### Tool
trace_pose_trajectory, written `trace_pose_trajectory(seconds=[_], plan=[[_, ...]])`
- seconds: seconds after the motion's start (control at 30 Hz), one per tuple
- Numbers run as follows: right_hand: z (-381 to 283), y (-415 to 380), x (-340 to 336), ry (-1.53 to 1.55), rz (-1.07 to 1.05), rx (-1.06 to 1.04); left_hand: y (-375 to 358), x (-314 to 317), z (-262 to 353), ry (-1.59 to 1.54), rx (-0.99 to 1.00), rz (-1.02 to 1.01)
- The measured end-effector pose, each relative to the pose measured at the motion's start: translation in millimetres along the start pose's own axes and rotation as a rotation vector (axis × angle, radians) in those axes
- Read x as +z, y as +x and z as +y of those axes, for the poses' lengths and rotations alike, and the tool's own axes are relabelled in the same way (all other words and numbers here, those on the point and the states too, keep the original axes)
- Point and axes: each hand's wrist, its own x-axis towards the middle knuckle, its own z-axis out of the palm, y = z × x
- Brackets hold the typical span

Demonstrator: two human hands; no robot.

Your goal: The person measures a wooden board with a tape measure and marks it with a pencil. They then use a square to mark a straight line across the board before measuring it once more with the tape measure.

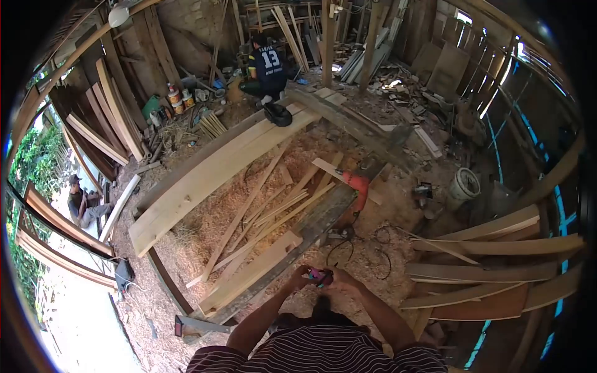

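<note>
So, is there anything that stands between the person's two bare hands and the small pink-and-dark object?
Nothing visible does. The left hand and the right hand meet at the small pink-and-dark object, one on each side. The orange-red power drill lies farther ahead, outside that space.

Daylight bleached the ground (84,311) at left; glare pierced the right wall (479,68); indoors was dimmer; edges bowed, blackening.

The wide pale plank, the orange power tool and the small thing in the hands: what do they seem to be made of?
Plank: apparently unpainted wood; pale, natural colour. Power tool: probably moulded plastic, smooth orange casing. Small thing: pink and dark, perhaps plastic; detail unclear.
</note>
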Motion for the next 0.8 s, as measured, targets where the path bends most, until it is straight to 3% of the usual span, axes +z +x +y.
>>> trace_pose_trajectory(seconds=[0.07,0.13,0.23,0.33,0.47,0.5,0.57,0.7,0.8], plan=[[8.8,-10.9,-8.3,-0.01,0.025,0.015,8.7,17.6,3.7,0.031,0.061,0.001],[32.7,-7.1,-7.8,0.115,0.16,-0.124,13.2,28.7,12.1,-0.004,0.052,0.031],[32.8,-3.9,-22.8,-0.031,0.19,0.091,28.4,29.5,26.0,0.035,0.03,0.014],[31.7,12.2,-32.9,-0.072,0.221,0.012,49.6,19.9,32.8,0.035,0.007,-0.046],[26.2,45.4,-52.1,-0.041,0.231,0.069,106.5,7.7,11.3,0.006,-0.006,-0.067],[23.9,56.7,-59.7,-0.018,0.316,0.053,113.8,4.5,19.3,-0.004,-0.018,-0.067],[13.0,83.4,-84.3,-0.003,0.396,0.04,135.3,-5.7,48.8,0.242,-0.02,0.059],[-6.2,125.5,-130.0,-0.019,0.383,0.042,196.8,-18.6,28.3,0.06,-0.141,0.01],[9.4,152.7,-139.9,-0.141,0.349,-0.04,220.2,-22.3,8.9,-0.026,-0.086,0.12]])
